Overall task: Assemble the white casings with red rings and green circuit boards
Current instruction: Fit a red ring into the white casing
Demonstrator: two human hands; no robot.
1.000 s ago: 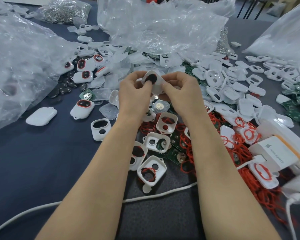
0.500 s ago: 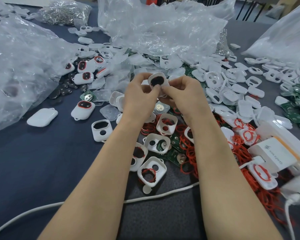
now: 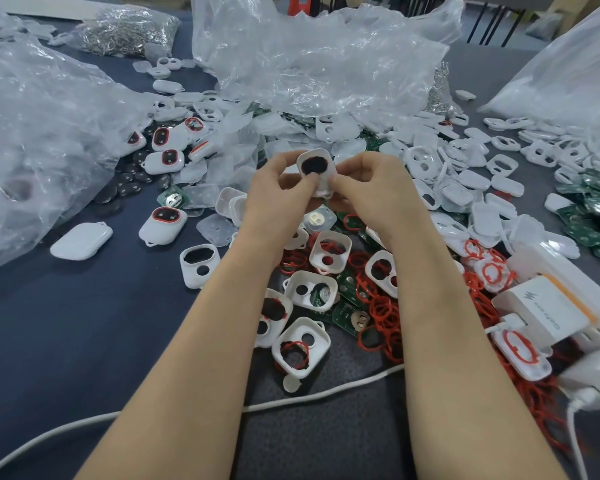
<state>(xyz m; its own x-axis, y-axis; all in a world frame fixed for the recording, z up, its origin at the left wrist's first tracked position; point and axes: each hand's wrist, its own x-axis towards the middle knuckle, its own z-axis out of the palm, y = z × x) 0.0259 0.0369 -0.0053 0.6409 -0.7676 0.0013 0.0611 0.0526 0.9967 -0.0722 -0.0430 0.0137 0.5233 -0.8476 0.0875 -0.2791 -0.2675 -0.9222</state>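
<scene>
Both my hands hold one white casing (image 3: 317, 168) up above the table, its dark oval opening facing me with a thin red rim showing. My left hand (image 3: 277, 199) pinches its left side and my right hand (image 3: 371, 195) pinches its lower right corner. Below my wrists lie several open white casings (image 3: 300, 344), some with a red ring inside. Loose red rings (image 3: 383, 313) and green circuit boards (image 3: 348, 315) are heaped between them. Finished casings with red-rimmed dark buttons (image 3: 162, 225) lie to the left.
Crumpled clear plastic bags (image 3: 32, 140) fill the left, the back (image 3: 319, 57) and the far right. More white casings (image 3: 464, 181) and green boards (image 3: 599, 216) spread at the right. A white charger (image 3: 544, 310) and white cable (image 3: 326, 393) lie near me on the dark table.
The casing has turned in my fingers and sits slightly further right and more upright. My thumbs have shifted along its lower edge. Nothing on the table has moved.
</scene>
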